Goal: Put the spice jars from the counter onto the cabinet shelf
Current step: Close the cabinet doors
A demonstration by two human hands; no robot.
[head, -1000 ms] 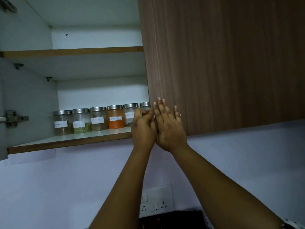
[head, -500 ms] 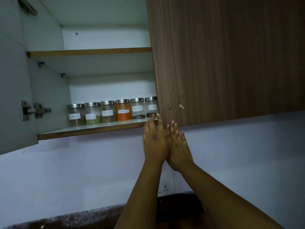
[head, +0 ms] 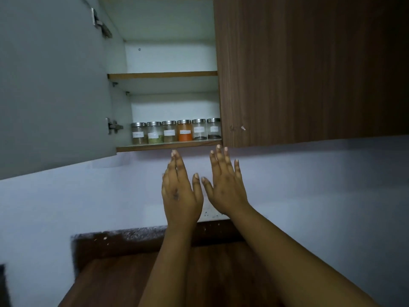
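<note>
Below my arms lies a brown wood-grain worktop [head: 124, 282] with a dark speckled stone upstand [head: 124, 234] along its back edge, set against a plain pale-violet painted wall [head: 321, 185]. A white switch plate [head: 210, 212] is partly visible on the wall behind my wrists. Above, a wall cabinet is mounted: its right dark-brown wood-grain door [head: 309, 67] is closed, and its left grey matt door [head: 51, 80] stands swung open, showing two metal hinges [head: 114, 126] on its inner face. The cabinet interior is smooth white laminate with brown edge banding on the upper shelf [head: 162, 74] and the lower shelf [head: 168, 145]. Six round clear glass spice jars with brushed metal lids and white paper labels [head: 176, 131] stand upright in one row across the lower shelf, each just beside the next; one holds orange powder, one green flakes, the rest brownish or dark contents. The label text is too blurred to read. My left hand [head: 180, 193] is raised below the shelf edge with fingers straight and held together, holding nothing. My right hand [head: 225, 187] is raised beside it, fingers straight and slightly spread, holding nothing. The two hands are near each other without touching, and neither touches the cabinet.
</note>
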